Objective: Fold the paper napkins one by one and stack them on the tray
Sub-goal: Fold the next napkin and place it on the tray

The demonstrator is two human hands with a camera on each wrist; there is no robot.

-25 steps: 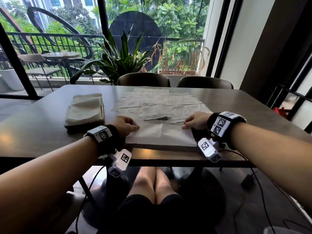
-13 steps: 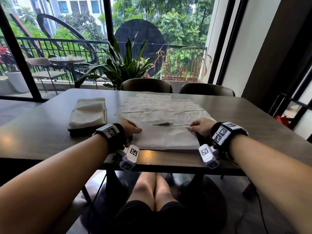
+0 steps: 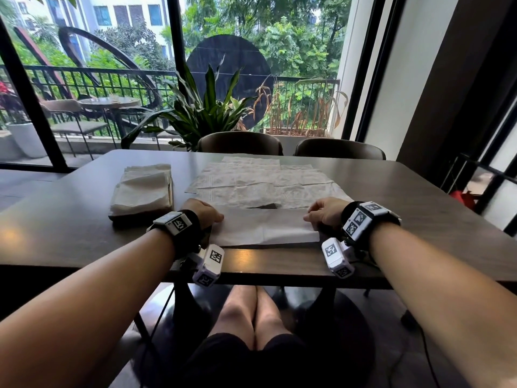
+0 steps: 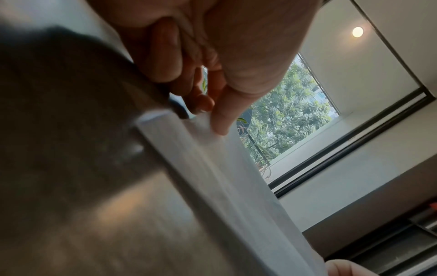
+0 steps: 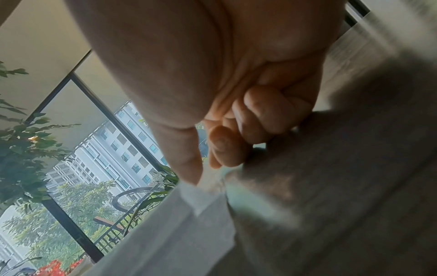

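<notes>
A white paper napkin (image 3: 265,231), folded in half, lies flat near the table's front edge. My left hand (image 3: 218,217) pinches its far left corner, with the thumb on the paper and the fingers curled; the left wrist view shows that hand (image 4: 212,112) on the napkin (image 4: 224,177). My right hand (image 3: 309,217) pinches the far right corner in the same way, and the right wrist view shows it (image 5: 201,168) on the napkin (image 5: 177,224). A stack of folded napkins (image 3: 142,183) sits on the dark tray (image 3: 131,218) at the left.
Several unfolded napkins (image 3: 263,177) lie spread and overlapping across the middle of the dark table (image 3: 419,214), just beyond my hands. Two chairs (image 3: 240,142) stand at the far side, with a plant and a window behind them.
The napkin's upper layer has settled flat over the lower one. Both hands stay at its far corners, and the head view has tilted up a little.
</notes>
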